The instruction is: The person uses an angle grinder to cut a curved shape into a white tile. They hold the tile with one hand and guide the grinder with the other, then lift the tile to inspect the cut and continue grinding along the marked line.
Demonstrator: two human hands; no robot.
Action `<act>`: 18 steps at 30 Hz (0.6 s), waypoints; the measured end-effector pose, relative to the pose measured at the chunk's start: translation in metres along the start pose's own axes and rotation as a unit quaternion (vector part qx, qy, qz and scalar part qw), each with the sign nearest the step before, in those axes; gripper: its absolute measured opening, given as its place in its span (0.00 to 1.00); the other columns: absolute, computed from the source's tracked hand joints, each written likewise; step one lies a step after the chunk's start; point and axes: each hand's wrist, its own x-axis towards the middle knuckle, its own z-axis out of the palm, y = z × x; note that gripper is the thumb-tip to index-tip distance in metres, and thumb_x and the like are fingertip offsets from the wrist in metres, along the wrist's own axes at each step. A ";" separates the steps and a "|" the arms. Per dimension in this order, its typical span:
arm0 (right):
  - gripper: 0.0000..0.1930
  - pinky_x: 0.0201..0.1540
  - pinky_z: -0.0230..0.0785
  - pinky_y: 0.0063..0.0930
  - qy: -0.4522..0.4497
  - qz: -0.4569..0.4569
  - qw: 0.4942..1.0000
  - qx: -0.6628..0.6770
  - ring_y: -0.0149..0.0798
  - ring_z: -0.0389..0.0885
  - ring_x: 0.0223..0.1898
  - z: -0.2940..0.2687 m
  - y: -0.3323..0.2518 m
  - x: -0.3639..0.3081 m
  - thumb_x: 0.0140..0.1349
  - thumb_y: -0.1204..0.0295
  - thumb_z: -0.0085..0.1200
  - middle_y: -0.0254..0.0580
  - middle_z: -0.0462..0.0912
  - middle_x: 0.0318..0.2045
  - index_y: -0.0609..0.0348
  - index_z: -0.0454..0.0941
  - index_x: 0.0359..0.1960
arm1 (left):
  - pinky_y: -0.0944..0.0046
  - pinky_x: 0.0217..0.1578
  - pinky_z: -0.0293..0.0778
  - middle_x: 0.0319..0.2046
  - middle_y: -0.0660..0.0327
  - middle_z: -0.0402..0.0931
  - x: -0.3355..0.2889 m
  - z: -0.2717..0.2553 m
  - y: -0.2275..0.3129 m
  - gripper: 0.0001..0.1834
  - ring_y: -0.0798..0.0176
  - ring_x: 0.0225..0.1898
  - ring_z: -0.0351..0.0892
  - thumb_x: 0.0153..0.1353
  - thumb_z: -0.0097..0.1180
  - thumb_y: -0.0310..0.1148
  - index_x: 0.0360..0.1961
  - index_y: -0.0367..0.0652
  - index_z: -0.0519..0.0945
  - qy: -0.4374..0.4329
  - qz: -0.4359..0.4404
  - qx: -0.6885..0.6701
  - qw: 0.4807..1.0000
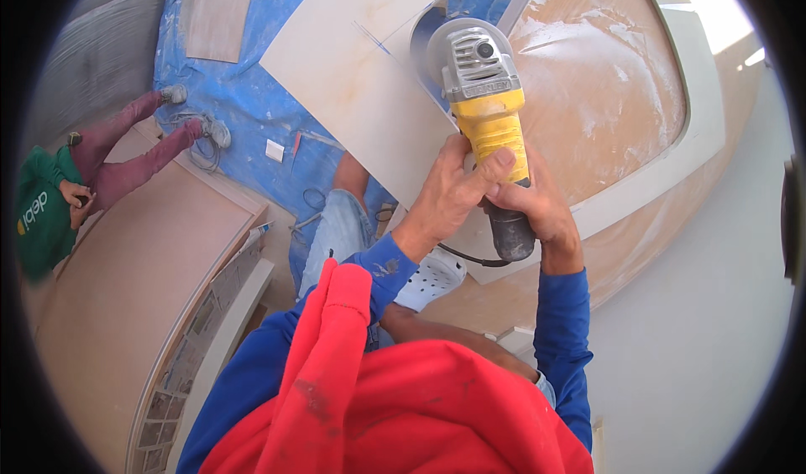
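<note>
A yellow and grey angle grinder (pixel 489 109) with a black rear end is held in both my hands, its head pointing away from me. My left hand (pixel 449 187) closes round the yellow body from the left. From the right, my right hand (pixel 539 199) wraps the body just above the black end. The grinder's disc (pixel 437 50) lies at the cut edge of a pale board (pixel 361 46), by a curved opening. Whether the disc touches the edge, I cannot tell. A black cord (pixel 474 258) trails from the tool's rear, below my hands.
A large brown panel with a pale rounded frame (pixel 714 96) lies to the right. Dusty blue sheeting (pixel 243 113) covers the floor at left, with a small white block (pixel 274 150) on it. A person in a green top (pixel 50 214) sits at far left, beside a curved brown surface (pixel 126 281).
</note>
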 end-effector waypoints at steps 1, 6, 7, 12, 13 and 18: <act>0.36 0.53 0.78 0.32 -0.001 0.006 1.000 0.004 0.34 0.84 0.47 0.000 -0.001 0.001 0.57 0.65 0.71 0.41 0.84 0.49 0.64 0.74 0.67 | 0.59 0.56 0.80 0.58 0.46 0.80 0.003 0.001 -0.003 0.43 0.58 0.58 0.82 0.73 0.66 0.62 0.65 0.28 0.77 0.015 0.023 -0.001 1.000; 0.33 0.46 0.79 0.32 -0.011 0.051 0.999 -0.011 0.34 0.85 0.40 -0.003 -0.010 0.000 0.58 0.63 0.71 0.40 0.83 0.45 0.63 0.75 0.63 | 0.60 0.45 0.83 0.50 0.49 0.82 0.007 0.002 -0.017 0.43 0.59 0.48 0.85 0.71 0.67 0.63 0.61 0.27 0.79 0.037 0.059 -0.004 0.998; 0.32 0.45 0.79 0.32 -0.021 0.049 0.998 -0.014 0.34 0.85 0.39 -0.003 -0.011 0.002 0.58 0.62 0.71 0.40 0.83 0.44 0.63 0.76 0.63 | 0.61 0.43 0.83 0.49 0.49 0.82 0.007 0.000 -0.017 0.43 0.60 0.47 0.85 0.71 0.67 0.64 0.60 0.27 0.79 0.033 0.051 -0.008 0.998; 0.30 0.43 0.77 0.32 -0.041 0.050 0.997 -0.037 0.34 0.84 0.38 -0.002 -0.018 0.008 0.59 0.61 0.70 0.40 0.83 0.43 0.63 0.77 0.60 | 0.65 0.36 0.81 0.43 0.52 0.82 0.006 -0.001 -0.011 0.43 0.65 0.41 0.84 0.70 0.68 0.66 0.55 0.28 0.81 0.041 0.030 -0.026 0.998; 0.30 0.43 0.77 0.32 -0.042 0.052 0.997 -0.041 0.34 0.84 0.38 -0.002 -0.018 0.008 0.59 0.61 0.69 0.40 0.83 0.43 0.63 0.77 0.60 | 0.65 0.36 0.80 0.40 0.54 0.82 0.005 0.000 -0.010 0.43 0.66 0.39 0.84 0.70 0.68 0.66 0.54 0.28 0.81 0.048 0.028 -0.030 0.998; 0.29 0.44 0.77 0.32 -0.042 0.063 0.996 -0.045 0.35 0.84 0.38 -0.004 -0.021 0.011 0.59 0.62 0.69 0.40 0.83 0.42 0.63 0.77 0.59 | 0.66 0.35 0.80 0.39 0.55 0.82 0.004 0.000 -0.008 0.42 0.67 0.37 0.83 0.69 0.68 0.67 0.53 0.29 0.81 0.047 0.017 -0.047 0.998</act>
